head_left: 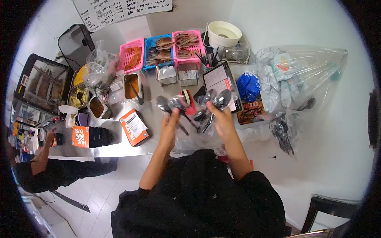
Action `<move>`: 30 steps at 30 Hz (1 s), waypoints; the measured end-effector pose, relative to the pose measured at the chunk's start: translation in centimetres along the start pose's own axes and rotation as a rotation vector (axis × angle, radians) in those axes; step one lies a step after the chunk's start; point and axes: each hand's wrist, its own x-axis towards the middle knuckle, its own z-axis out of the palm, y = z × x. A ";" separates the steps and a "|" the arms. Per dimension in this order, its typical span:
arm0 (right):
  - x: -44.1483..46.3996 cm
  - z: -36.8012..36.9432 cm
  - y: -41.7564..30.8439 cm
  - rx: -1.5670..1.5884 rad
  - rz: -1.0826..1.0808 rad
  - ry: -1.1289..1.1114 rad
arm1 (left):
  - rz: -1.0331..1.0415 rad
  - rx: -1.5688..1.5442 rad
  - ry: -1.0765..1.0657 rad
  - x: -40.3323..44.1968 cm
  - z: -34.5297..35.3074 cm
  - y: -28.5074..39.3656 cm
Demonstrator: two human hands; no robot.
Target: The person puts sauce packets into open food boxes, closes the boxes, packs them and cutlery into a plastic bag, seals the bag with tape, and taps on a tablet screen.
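Note:
Both hands are raised over the near edge of the metal counter [154,137]. In my left hand [170,126] are a few black plastic spoons [163,104], bowls pointing up and away. My right hand [223,122] is closed around another bunch of black spoons [222,98], fanned out in front of the fingers. Clear plastic [194,141] lies below and between the hands. Just beyond them is a roll of tape [185,96] on a red dispenser. More black spoons [281,133] sit in a clear bag to the right.
Pink basket [186,35] and blue basket [158,41] of dried-looking food stand at the back. Sauce tins [133,85] and orange-black boxes [135,127] are leftward. A clipboard [222,79] and a large bag of white packets [293,75] lie right. Another person [51,166] stands at far left.

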 end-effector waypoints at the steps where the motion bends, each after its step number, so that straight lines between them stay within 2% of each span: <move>1: -0.3 0.2 -0.8 -0.039 -0.026 0.003 | -0.069 -0.003 0.046 0.9 -1.6 -1.2; 3: -1.2 0.9 -3.0 -0.122 -0.077 0.008 | 0.008 0.051 0.132 0.4 0.0 0.7; 4: -1.3 0.5 -3.2 -0.130 -0.013 -0.069 | -0.047 0.059 0.050 0.5 -0.3 0.5; 6: -1.4 0.4 -2.4 -0.209 -0.054 -0.019 | -0.158 0.073 -0.113 0.9 -1.6 -0.3; 11: -1.9 1.1 -0.1 -0.316 -0.026 0.028 | -0.051 0.136 -0.207 -0.3 1.1 -1.8; 13: -2.0 0.8 -0.2 -0.242 -0.032 0.030 | -0.049 0.221 -0.111 -1.1 2.4 -0.8; 15: -1.5 -0.5 -0.7 -0.203 -0.077 0.080 | -0.074 -0.027 0.001 -1.2 2.1 0.4; 17: -1.6 -0.7 -1.8 -0.181 -0.097 0.063 | -0.049 -0.078 -0.007 -0.7 1.3 0.5; 19: -1.5 -1.1 -2.1 -0.260 -0.171 -0.004 | -0.159 -0.011 -0.040 -0.2 0.6 -0.4; 20: -1.6 -0.6 -2.1 -0.291 -0.135 0.008 | -0.213 0.022 -0.056 -0.1 0.5 -0.6; 21: -1.7 -0.2 -1.8 -0.356 -0.162 -0.004 | -0.109 -0.002 -0.124 -0.4 1.1 -1.2; 23: -2.0 0.8 -1.0 -0.487 -0.218 -0.027 | -0.115 -0.040 -0.164 -1.0 2.6 -1.6; 24: -2.1 1.0 -0.2 -0.564 -0.178 0.053 | -0.110 0.071 -0.238 -1.1 2.7 -1.4; 26: -1.8 -0.5 1.4 -0.541 -0.015 0.027 | -0.101 0.293 -0.385 -1.2 2.5 -1.1; 27: -1.7 -1.2 2.0 -0.528 0.066 0.017 | -0.123 0.224 -0.337 -1.2 2.2 -1.4; 28: -2.4 0.1 0.5 -0.366 -0.032 -0.042 | -0.147 0.156 -0.291 -1.0 1.8 -1.8; 30: -2.2 -0.9 0.0 -0.386 -0.073 0.018 | -0.123 0.084 -0.226 -0.6 1.0 -2.1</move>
